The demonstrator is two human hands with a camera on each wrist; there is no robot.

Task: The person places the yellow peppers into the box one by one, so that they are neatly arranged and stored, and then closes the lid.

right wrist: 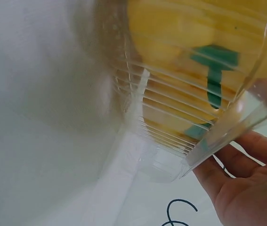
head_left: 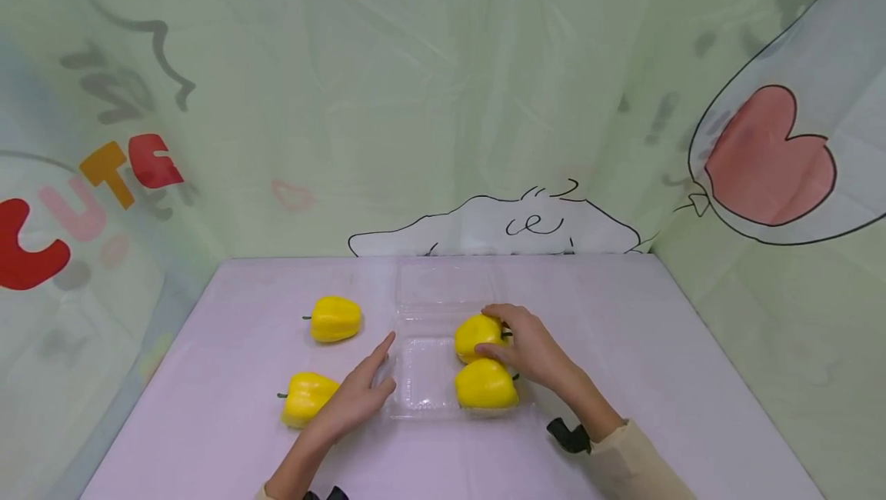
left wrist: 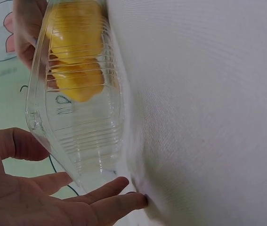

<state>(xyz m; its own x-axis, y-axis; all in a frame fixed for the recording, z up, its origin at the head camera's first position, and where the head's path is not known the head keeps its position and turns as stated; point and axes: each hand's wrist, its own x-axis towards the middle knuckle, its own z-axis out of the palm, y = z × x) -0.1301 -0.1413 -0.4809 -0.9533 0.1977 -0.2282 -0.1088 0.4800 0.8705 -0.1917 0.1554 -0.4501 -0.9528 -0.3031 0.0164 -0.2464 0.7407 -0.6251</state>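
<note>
A clear plastic clamshell box (head_left: pixel 427 378) lies with its lid (head_left: pixel 446 285) folded back away from me. Two yellow bell peppers sit in its right half, a far one (head_left: pixel 472 337) and a near one (head_left: pixel 484 386), stems to the right. My right hand (head_left: pixel 531 348) grips the far pepper, thumb on the near side and fingers over the far side. At the box's left side is my left hand (head_left: pixel 358 398), fingers extended and holding nothing. In the left wrist view its fingertips are right at the box wall (left wrist: pixel 53 136).
Left of the box, one yellow bell pepper (head_left: pixel 335 319) lies farther back. Another pepper (head_left: pixel 304 398) lies nearer, partly behind my left hand and wrist. A pale cloth covers the table (head_left: pixel 609 315), and printed curtains (head_left: pixel 443 100) hang at the back and both sides.
</note>
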